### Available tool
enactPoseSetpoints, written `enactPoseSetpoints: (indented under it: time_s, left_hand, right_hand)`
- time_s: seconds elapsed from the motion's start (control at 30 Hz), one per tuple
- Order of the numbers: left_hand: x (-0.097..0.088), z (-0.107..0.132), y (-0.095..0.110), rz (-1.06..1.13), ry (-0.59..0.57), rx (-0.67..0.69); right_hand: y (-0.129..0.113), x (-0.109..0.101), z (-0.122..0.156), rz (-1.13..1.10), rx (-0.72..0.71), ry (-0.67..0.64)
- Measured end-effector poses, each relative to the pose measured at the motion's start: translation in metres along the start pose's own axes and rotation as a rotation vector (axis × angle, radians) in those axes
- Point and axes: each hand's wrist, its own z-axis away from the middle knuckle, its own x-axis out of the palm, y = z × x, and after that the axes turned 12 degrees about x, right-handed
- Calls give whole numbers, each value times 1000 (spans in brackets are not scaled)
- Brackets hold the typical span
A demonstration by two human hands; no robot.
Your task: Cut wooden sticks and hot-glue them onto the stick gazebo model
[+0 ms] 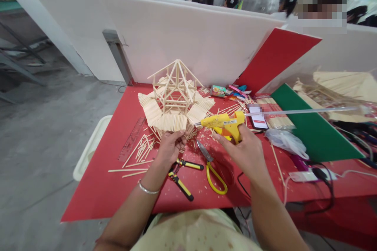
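Pale wooden-stick pavilion model (176,110) upright on red bench (108,188), directly ahead of left hand (171,146), the nearer, fingers bunched at front slats (173,122), grip unclear. Right hand (246,149) wrapped round yellow plastic glue gun (225,121), nozzle (198,124) modelward.

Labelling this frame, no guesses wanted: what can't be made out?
Head view, all of it:
1. Left hand: exact grip at the stick model's front panel; too small.
2. Glue gun: handle partly covered by the right hand; any glue at the nozzle too small.
3. Phone: screen partly pixelated, text too small.
4. Ruler: markings too small.
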Motion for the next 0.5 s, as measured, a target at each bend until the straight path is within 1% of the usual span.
enactPoseSetpoints:
  time_s: [0.13, 0.27, 0.5]
  left_hand:
    - [0, 0, 1, -7, 2, 0]
    - [0, 1, 3, 46, -21, -23]
    - [0, 1, 5, 91, -21, -27]
  right_hand:
    - [0, -1, 0, 1, 6, -13]
    - [-1, 0, 1, -14, 3, -20]
    - [0, 3, 2, -35, -2, -9]
